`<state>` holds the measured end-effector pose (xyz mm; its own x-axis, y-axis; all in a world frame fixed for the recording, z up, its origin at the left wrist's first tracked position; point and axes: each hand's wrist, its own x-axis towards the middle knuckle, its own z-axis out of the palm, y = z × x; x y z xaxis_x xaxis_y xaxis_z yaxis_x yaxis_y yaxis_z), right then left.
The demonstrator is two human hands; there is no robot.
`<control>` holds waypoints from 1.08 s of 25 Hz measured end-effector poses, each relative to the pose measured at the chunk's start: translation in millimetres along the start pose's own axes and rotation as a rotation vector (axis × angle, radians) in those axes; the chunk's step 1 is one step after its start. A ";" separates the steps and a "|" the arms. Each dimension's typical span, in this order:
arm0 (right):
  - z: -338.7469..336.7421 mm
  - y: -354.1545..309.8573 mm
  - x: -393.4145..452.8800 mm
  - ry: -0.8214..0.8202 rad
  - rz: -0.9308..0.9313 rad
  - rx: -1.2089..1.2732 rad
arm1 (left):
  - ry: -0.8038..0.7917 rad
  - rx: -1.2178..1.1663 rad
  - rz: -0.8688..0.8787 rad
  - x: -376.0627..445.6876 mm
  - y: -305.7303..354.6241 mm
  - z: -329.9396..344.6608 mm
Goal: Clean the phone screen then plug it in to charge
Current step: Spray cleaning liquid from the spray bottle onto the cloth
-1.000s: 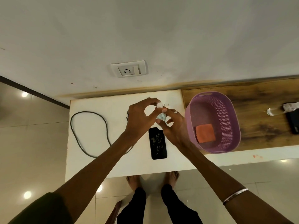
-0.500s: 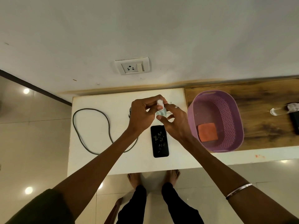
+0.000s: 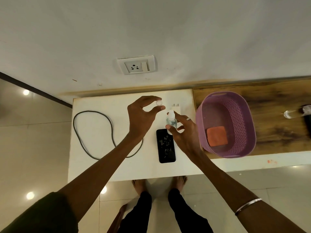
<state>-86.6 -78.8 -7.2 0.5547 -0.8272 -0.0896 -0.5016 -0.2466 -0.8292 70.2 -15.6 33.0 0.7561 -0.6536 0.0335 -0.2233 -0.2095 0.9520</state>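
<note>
A black phone [image 3: 166,146] lies screen up on the white table [image 3: 94,167], its glass smudged. Just above its top end my right hand [image 3: 184,132] holds a small clear spray bottle [image 3: 171,121] with a white nozzle. My left hand [image 3: 143,116] is up and to the left of the bottle and pinches the bottle's clear cap [image 3: 159,102] between thumb and forefinger. A white charger plug [image 3: 175,108] sits on the table behind the bottle. A black cable [image 3: 94,132] loops across the left of the table. An orange cloth [image 3: 217,137] lies in the purple basket [image 3: 247,118].
A wall socket [image 3: 136,66] with a switch is on the wall behind the table. The basket stands on a wooden counter [image 3: 277,132] to the right, where a clear object [image 3: 288,114] and a dark one lie at the far edge. My bare feet show below the table.
My left hand has pulled the cap off the bottle and moved up and left with it. The right hand still holds the bottle over the phone's top end.
</note>
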 end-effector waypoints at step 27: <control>1.9 44.4 -19.7 -0.068 0.003 0.196 | -0.357 0.875 -0.035 -34.5 -132.7 -3.6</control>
<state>-118.5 -72.4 -43.3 0.6000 -0.7903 -0.1240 -0.3682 -0.1352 -0.9199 76.0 37.4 -93.4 0.5705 -0.7901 -0.2242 -0.6958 -0.6099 0.3792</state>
